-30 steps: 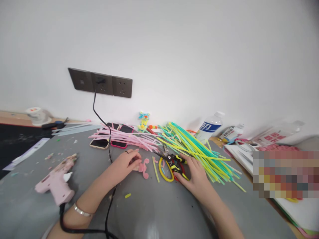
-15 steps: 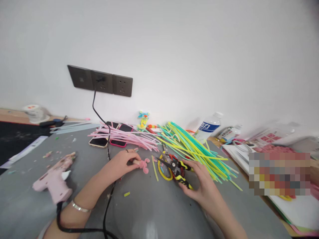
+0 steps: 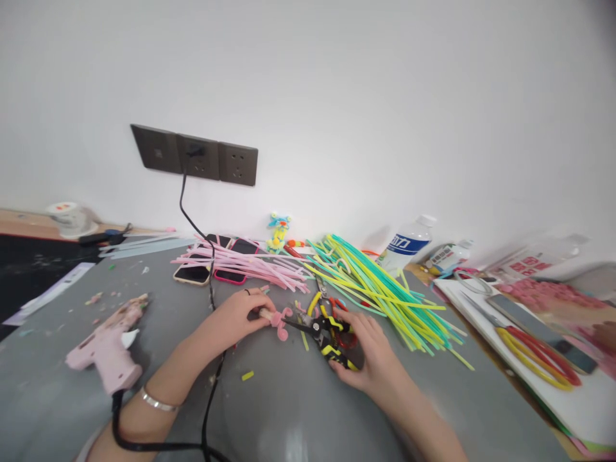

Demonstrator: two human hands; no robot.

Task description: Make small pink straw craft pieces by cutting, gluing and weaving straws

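My left hand (image 3: 240, 314) pinches the pale stem of a small pink pipe-cleaner piece (image 3: 280, 324), whose curled ends stick out to the right of my fingertips. My right hand (image 3: 368, 346) is closed round the black and yellow handles of a pair of pliers (image 3: 316, 327). Its pointed jaws aim left and reach the curled pink end; whether they grip it I cannot tell. Under and behind the pliers lie scissors with yellow and red handles (image 3: 314, 303), partly covered. A short yellow-green strip (image 3: 305, 341) lies below the plier jaws.
Pink pipe cleaners (image 3: 250, 264) lie across several phones (image 3: 192, 274). Green and yellow pipe cleaners (image 3: 385, 289) spread at the right. A pink glue gun (image 3: 108, 353) rests at left, its black cable near my forearm. A bottle (image 3: 407, 244) and more scissors (image 3: 534, 356) are farther right.
The pliers have been lifted and moved left, from above the scissors to the pink piece. My left hand keeps its pinch, with the pink piece turned slightly.
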